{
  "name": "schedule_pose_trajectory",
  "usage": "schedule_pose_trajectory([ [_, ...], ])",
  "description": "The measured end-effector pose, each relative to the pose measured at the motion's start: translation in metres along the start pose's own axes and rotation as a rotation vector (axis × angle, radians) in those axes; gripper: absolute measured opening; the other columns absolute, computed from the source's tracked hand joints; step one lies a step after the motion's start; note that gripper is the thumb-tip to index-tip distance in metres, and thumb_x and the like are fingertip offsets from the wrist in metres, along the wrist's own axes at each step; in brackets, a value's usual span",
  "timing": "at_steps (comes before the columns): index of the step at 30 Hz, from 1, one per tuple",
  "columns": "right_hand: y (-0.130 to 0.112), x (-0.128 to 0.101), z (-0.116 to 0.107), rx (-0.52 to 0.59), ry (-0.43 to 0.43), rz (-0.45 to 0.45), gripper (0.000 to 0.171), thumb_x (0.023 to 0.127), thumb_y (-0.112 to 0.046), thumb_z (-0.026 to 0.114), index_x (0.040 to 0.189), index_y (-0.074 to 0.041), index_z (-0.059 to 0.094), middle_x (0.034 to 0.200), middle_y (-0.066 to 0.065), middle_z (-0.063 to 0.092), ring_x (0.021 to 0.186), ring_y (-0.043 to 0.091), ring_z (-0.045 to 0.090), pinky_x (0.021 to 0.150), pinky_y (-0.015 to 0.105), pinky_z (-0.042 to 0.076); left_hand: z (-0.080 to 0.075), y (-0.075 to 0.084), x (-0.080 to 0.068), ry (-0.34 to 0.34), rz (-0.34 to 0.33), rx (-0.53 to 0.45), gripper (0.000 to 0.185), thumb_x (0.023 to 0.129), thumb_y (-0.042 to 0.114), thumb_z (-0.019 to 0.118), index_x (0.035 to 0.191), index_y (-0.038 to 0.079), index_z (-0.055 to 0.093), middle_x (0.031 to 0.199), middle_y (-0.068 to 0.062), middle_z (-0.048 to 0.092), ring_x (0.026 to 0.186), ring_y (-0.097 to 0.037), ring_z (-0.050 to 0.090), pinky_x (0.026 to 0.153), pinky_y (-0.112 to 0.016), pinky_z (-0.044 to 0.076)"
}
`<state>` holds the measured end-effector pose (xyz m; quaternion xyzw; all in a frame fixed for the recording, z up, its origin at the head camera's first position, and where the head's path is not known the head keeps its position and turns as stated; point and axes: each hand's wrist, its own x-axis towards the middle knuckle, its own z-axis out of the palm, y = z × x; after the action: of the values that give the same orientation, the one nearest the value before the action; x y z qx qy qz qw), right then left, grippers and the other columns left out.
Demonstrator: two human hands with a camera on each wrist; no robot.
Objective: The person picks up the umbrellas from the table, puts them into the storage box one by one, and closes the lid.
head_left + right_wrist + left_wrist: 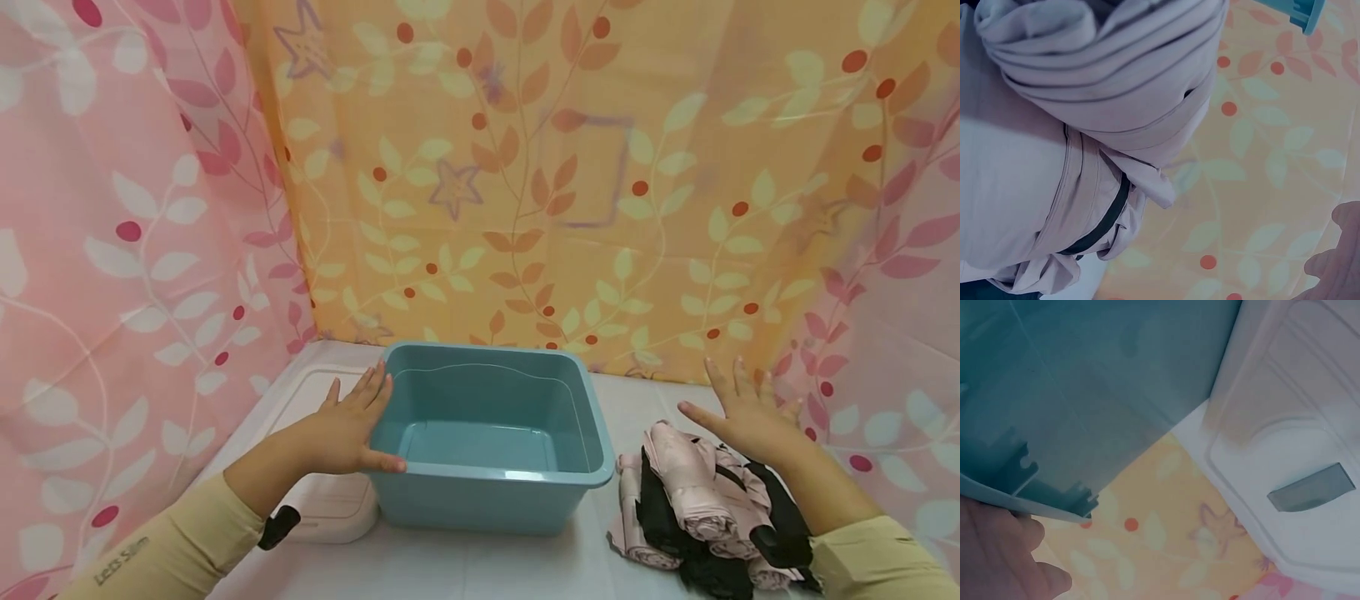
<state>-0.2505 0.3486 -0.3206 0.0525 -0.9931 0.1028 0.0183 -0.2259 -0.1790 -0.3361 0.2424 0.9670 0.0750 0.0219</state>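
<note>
A blue-grey plastic tub [487,500] stands in the middle of the table with nothing inside. My left hand [341,429] is at its left rim, fingers extended and spread; in the left wrist view the fingers [1007,550] lie along the outside of the rim. My right hand [750,425] hovers over the right side, fingers spread, holding nothing. Beneath it lies a pile of rolled clothes [690,492], pale pink and black, which the right wrist view shows close up as pale rolled fabric [1116,81] with a dark strip.
Left of the tub a white lid [330,508] lies on the table, partly under my left arm; a grey latch [1313,489] shows on it. White cloth covers the table [465,567]. Patterned curtains [525,167] enclose the back and both sides.
</note>
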Motion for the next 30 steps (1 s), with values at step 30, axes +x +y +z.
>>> schedule_pose_trajectory([
  [30, 0.015, -0.001, -0.005, 0.032, 0.004, -0.021, 0.094, 0.087, -0.063, 0.04, 0.144, -0.017, -0.018, 0.139, 0.033, -0.027, 0.117, 0.06, -0.026, 0.072, 0.08, -0.014, -0.006, 0.009, -0.001, -0.07, -0.066, -0.081, 0.129, 0.061, 0.081, 0.053, 0.143, -0.008, 0.007, 0.15, -0.023, -0.005, 0.138, -0.037, -0.001, 0.107, -0.055, 0.012],
])
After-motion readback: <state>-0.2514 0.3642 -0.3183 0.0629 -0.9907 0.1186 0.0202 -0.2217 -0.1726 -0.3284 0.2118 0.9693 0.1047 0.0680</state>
